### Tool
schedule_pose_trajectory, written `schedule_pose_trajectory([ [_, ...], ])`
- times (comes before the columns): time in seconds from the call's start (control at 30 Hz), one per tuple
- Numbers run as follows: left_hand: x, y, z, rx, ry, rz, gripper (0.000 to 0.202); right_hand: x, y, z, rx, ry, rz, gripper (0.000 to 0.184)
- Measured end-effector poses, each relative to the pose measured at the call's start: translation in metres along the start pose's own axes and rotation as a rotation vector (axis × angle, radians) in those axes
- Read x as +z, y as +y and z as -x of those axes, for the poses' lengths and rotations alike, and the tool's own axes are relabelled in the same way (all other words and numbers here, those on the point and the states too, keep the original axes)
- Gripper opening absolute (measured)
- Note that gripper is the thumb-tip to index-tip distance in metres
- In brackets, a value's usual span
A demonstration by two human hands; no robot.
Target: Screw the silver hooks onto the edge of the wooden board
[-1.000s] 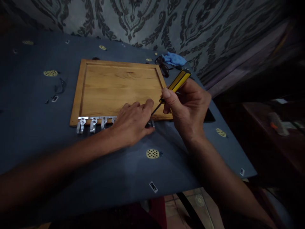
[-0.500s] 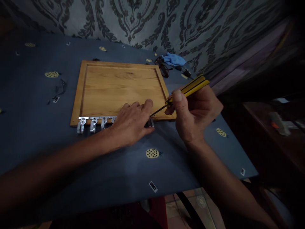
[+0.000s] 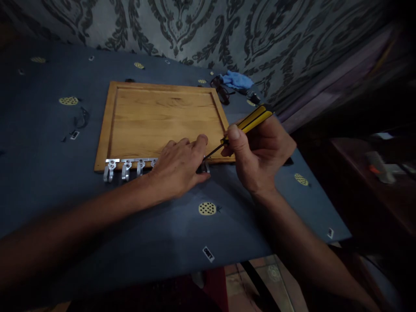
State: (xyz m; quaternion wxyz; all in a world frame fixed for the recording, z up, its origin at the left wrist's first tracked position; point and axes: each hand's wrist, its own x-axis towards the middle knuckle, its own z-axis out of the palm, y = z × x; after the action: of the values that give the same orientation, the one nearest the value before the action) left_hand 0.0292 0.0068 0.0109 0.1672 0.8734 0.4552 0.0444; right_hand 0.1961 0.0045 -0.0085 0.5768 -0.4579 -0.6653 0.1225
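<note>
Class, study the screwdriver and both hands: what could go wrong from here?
1. The screwdriver slants from the right hand with its tip close beside the left hand, so a slip might jab the fingers there.
2. The metal hook strip lies along the near edge of the wooden board; if it is loose, which I cannot tell, it might shift under sideways pressure.
</note>
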Motion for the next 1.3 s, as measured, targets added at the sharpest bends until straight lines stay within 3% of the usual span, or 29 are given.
schedule_pose_trajectory([
  [0.63,0.006,-0.004,0.0,0.039,0.037,-0.009,0.051,-0.004,-0.013,0.003,-0.112,-0.114,0.171,0.037],
  [0.8,0.005,-0.003,0.0,0.025,0.029,-0.026,0.055,-0.005,-0.011,0.0,-0.004,-0.146,-0.022,0.029],
  [1.0,0.006,-0.002,-0.001,0.022,0.034,-0.032,0.061,-0.011,-0.018,-0.009,0.205,-0.301,-0.234,0.024],
  [1.3,0.003,-0.001,-0.001,0.011,0.019,-0.016,0.06,-0.006,-0.012,-0.009,0.183,-0.275,-0.225,0.029],
])
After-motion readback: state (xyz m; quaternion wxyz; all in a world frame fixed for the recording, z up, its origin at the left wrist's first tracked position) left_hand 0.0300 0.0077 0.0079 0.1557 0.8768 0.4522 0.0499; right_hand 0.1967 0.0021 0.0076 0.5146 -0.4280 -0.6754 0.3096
